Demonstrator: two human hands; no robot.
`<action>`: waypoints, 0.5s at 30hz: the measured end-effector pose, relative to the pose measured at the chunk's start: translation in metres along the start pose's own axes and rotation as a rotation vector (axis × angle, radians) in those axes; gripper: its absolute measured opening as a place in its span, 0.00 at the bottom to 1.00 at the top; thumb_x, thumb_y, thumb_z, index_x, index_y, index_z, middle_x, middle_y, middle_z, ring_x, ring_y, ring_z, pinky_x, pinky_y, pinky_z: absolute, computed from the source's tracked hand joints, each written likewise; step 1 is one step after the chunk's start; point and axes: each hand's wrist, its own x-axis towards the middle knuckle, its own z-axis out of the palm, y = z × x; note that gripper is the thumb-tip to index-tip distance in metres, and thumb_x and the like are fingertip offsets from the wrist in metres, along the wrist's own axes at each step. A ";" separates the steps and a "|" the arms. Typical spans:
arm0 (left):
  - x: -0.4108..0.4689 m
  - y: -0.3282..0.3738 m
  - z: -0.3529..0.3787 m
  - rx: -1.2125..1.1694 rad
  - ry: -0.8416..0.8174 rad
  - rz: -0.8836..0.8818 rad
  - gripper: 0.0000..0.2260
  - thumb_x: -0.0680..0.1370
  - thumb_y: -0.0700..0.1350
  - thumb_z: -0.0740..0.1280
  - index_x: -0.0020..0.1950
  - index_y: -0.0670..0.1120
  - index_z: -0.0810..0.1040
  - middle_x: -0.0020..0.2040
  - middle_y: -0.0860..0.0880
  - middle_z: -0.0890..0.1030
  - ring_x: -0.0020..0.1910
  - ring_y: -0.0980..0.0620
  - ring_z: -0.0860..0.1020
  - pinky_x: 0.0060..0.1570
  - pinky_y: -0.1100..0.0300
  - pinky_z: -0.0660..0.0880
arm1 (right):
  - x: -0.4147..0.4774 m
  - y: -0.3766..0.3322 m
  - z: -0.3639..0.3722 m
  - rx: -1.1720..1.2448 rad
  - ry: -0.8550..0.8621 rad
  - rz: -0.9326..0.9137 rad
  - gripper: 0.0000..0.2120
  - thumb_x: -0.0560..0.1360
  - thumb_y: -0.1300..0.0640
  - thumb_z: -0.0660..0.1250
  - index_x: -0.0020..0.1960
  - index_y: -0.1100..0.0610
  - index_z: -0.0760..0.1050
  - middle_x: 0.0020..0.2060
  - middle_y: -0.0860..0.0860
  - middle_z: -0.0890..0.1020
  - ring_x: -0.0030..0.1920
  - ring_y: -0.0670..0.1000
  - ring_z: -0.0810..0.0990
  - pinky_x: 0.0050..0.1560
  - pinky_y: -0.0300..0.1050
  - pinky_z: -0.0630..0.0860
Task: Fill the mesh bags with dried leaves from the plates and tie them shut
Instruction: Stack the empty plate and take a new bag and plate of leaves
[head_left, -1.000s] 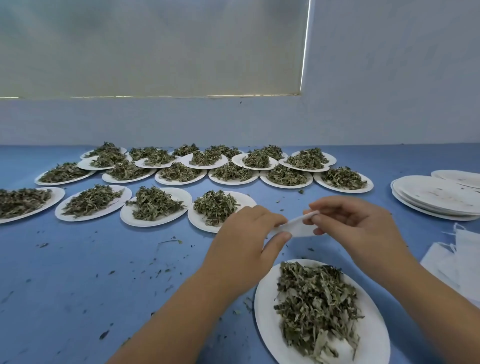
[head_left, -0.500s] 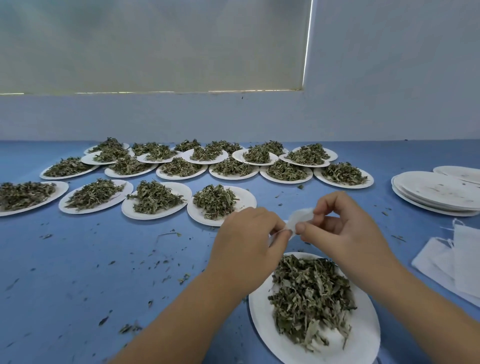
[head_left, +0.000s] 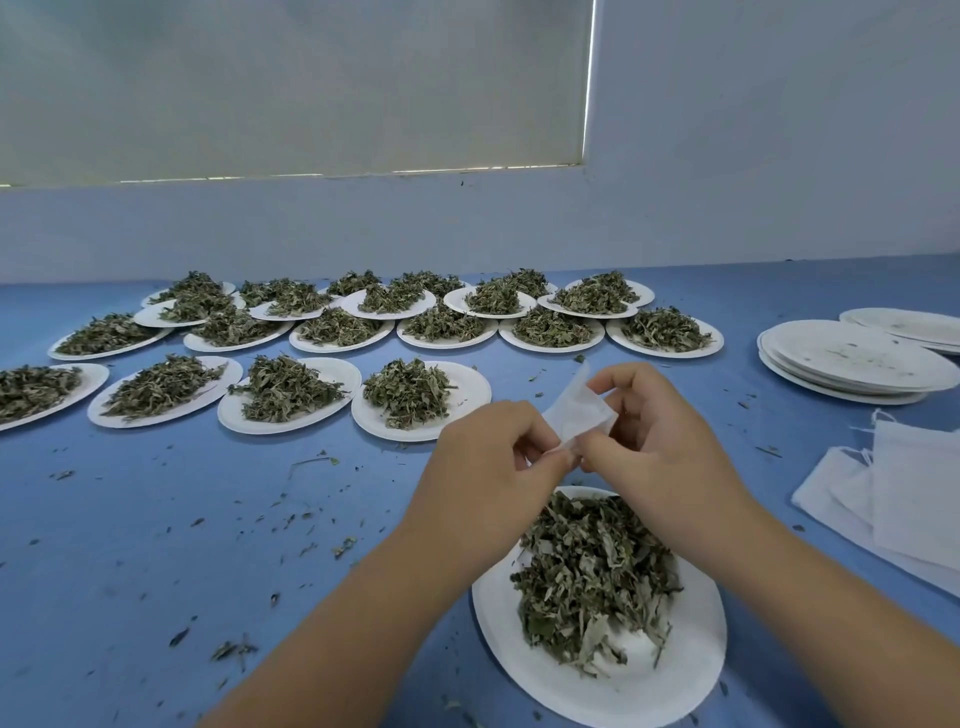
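Pinches mesh bag (head_left: 582, 410) by its near edge with curled fingertips of left hand (head_left: 493, 467) and right hand (head_left: 654, 436), thumbs almost touching; holds bag upright just beyond the fingers, no longer stretched flat between them as a second ago; suggests working the mouth open; shows no leaves inside; leaves plate (head_left: 649, 691) of dried leaves (head_left: 587, 571) directly beneath the fingers; filling judged next.
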 end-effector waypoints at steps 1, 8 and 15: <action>0.001 0.001 -0.001 -0.039 0.009 -0.028 0.09 0.72 0.48 0.74 0.34 0.53 0.77 0.32 0.55 0.77 0.34 0.59 0.73 0.34 0.69 0.69 | 0.000 0.001 -0.001 -0.018 0.002 -0.014 0.15 0.70 0.58 0.67 0.48 0.39 0.70 0.37 0.49 0.78 0.37 0.54 0.79 0.39 0.55 0.76; 0.005 -0.002 -0.009 -0.108 0.197 -0.158 0.07 0.73 0.45 0.72 0.37 0.52 0.76 0.31 0.60 0.75 0.28 0.61 0.70 0.27 0.70 0.66 | -0.001 -0.002 -0.006 -0.103 -0.022 -0.053 0.21 0.69 0.64 0.69 0.48 0.40 0.67 0.36 0.43 0.75 0.34 0.44 0.74 0.38 0.42 0.73; -0.002 0.000 -0.005 0.090 0.091 0.024 0.12 0.75 0.41 0.66 0.42 0.59 0.69 0.31 0.60 0.73 0.27 0.58 0.69 0.29 0.64 0.65 | -0.004 -0.003 -0.001 -0.148 -0.026 -0.070 0.17 0.72 0.63 0.66 0.49 0.43 0.67 0.36 0.43 0.73 0.34 0.46 0.73 0.39 0.43 0.73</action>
